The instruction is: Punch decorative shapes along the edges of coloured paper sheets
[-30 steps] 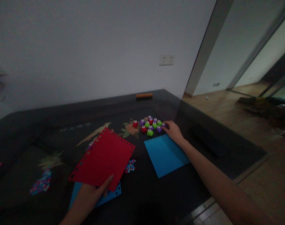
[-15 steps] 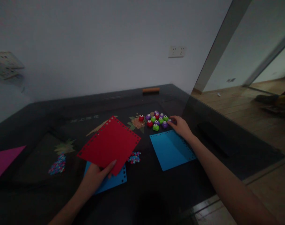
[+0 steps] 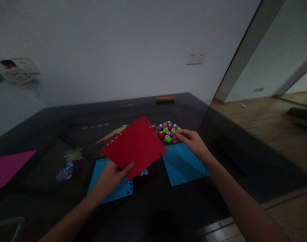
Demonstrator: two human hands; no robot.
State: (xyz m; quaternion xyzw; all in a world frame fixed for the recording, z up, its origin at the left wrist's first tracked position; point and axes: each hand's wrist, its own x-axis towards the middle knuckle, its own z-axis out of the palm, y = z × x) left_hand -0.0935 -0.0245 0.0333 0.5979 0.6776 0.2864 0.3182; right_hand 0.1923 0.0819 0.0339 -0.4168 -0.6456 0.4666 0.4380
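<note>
My left hand (image 3: 115, 176) pinches a red paper sheet (image 3: 135, 146) between thumb and fingers and holds it tilted above the table; small shaped holes run along its edges. A cluster of small craft punches (image 3: 165, 130) in red, green and purple with white tops lies beyond it. At the cluster's near right side is my right hand (image 3: 190, 139), its fingers curled together; whatever they hold is hidden. Below that hand lies a blue sheet (image 3: 185, 164) with holes along its edges. Another punched blue sheet (image 3: 115, 195) is partly covered by my left hand.
Paper confetti (image 3: 144, 172) peeks out under the red sheet, and a second confetti pile (image 3: 65, 170) lies to the left. A pink sheet (image 3: 12, 168) is at the far left. An orange-brown stick (image 3: 165, 99) rests near the wall on the dark table (image 3: 153, 208).
The red sheet in my left hand has moved right and up, toward the punches. My right hand has drawn slightly toward me and left, with its fingers curled further in.
</note>
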